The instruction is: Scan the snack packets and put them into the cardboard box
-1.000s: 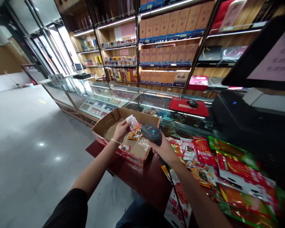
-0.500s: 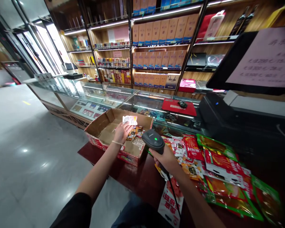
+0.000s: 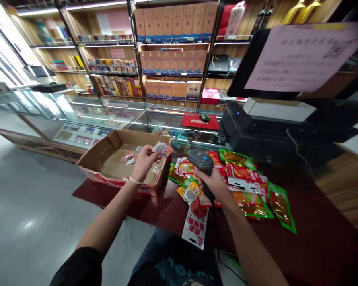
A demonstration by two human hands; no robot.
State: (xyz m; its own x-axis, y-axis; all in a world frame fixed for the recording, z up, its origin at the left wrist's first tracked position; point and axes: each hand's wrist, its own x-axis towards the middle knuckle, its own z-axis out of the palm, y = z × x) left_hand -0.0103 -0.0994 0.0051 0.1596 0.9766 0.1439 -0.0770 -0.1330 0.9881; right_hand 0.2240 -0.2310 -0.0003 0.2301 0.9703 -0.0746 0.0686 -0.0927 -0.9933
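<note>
Pinched in my left hand is a small snack packet, pale with pink and orange, held over the right side of an open cardboard box. A few small packets lie inside that box. My right hand is wrapped round the handle of a black barcode scanner, which shows a blue light on top. The scanner's head points left toward the packet, with a gap between them. Beneath and beside the scanner is a pile of snack packets in red, white and green. A white-and-red bag lies near the table's front edge.
The dark red table carries the box and the pile. Behind stands a glass display counter with a red mat and a mouse on it. A black monitor bearing a pink sheet stands right. Stocked shelves line the wall.
My left hand has turned and brought the packet closer to the scanner. The scanner light went from green to blue. The view has swung right, and fewer packets show in the box.
</note>
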